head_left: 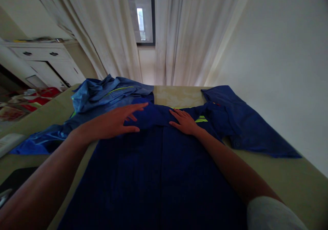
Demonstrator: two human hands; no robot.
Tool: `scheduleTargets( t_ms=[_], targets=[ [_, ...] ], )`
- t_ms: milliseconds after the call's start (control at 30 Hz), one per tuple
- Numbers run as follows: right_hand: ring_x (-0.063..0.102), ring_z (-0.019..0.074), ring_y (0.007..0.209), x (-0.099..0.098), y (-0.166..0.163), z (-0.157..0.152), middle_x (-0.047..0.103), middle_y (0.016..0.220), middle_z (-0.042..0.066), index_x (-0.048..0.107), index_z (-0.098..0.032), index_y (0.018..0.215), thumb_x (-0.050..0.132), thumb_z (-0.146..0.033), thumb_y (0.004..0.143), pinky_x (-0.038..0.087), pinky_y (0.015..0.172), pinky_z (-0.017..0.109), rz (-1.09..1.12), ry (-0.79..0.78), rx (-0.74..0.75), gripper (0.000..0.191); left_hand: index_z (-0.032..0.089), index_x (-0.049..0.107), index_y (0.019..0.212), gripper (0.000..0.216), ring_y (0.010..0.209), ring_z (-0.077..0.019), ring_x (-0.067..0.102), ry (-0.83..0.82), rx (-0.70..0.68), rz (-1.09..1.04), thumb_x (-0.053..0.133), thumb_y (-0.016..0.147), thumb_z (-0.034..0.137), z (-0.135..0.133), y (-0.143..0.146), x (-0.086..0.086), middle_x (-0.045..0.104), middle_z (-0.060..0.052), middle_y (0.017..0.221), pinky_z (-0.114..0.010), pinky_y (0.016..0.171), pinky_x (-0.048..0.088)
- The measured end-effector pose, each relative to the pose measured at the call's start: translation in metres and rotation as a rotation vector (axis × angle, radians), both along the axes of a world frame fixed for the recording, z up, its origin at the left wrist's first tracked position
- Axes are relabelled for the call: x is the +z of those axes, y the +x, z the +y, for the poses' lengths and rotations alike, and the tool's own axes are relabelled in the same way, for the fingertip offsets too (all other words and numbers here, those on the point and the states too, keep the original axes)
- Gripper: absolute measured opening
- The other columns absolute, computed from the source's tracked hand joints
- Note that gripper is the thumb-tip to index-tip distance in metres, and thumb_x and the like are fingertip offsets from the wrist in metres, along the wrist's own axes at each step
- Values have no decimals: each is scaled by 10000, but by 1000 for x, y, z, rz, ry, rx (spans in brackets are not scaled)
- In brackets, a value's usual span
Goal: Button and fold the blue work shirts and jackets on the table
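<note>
A dark blue work jacket with yellow-green trim lies spread flat on a beige table, its right sleeve stretched out to the right. My left hand rests flat on the jacket near the collar, fingers stretched out, holding nothing. My right hand lies flat on the collar area too, fingers apart, empty. A lighter blue garment with a yellow-green stripe is crumpled at the far left of the table.
White curtains hang behind the table around a dark window. A white cabinet with drawers stands at the left, with red items below it. A plain wall runs along the right.
</note>
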State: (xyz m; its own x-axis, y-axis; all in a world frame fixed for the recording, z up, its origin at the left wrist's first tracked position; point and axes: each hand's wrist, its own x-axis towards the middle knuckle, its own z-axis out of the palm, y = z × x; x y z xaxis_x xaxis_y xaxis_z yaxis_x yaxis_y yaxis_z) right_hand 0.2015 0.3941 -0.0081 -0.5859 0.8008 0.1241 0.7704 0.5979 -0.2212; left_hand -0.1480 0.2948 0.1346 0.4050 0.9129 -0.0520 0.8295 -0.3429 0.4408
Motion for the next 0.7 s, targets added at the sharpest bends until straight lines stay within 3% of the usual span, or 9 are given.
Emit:
scheduleTargets(
  t_ms=[167,267,333,500,700],
  targets=[
    [326,314,1547,0,0,-1,320,1691,91,289,-281,1655,325,-736,1011,261,1268,497,6,3,-3,790,300,602,1420,670,1333,-342,555,102,-30,274,706,790,504,-18,-30,-52,578,-93,1477,-484,1166,408],
    [331,319,1544,0,0,-1,320,1690,100,287,-274,1656,323,-739,1010,266,1264,504,3,5,1,796,272,679,1292,456,1258,-302,600,153,-1,247,579,887,457,-23,-59,-81,648,-97,1324,-449,1148,425],
    [334,322,1543,0,0,-2,319,1690,106,291,-267,1654,318,-740,1010,268,1263,509,0,7,-2,800,261,676,1278,462,1243,-295,610,150,52,177,534,926,526,-26,-71,-93,653,-99,1295,-447,1143,434],
    [336,320,1542,0,0,-1,326,1688,95,300,-275,1651,316,-746,1007,265,1265,514,7,4,-10,799,186,624,1278,794,1042,-330,710,75,435,-92,565,792,810,-26,-80,-104,702,-148,1195,-482,967,567],
    [332,329,1542,2,1,-2,309,1695,86,287,-283,1656,325,-739,1006,264,1266,525,6,-10,-4,795,256,640,1281,836,1063,-329,723,-155,471,-339,728,644,791,-20,-104,-94,763,-82,1106,-458,905,615]
  ],
)
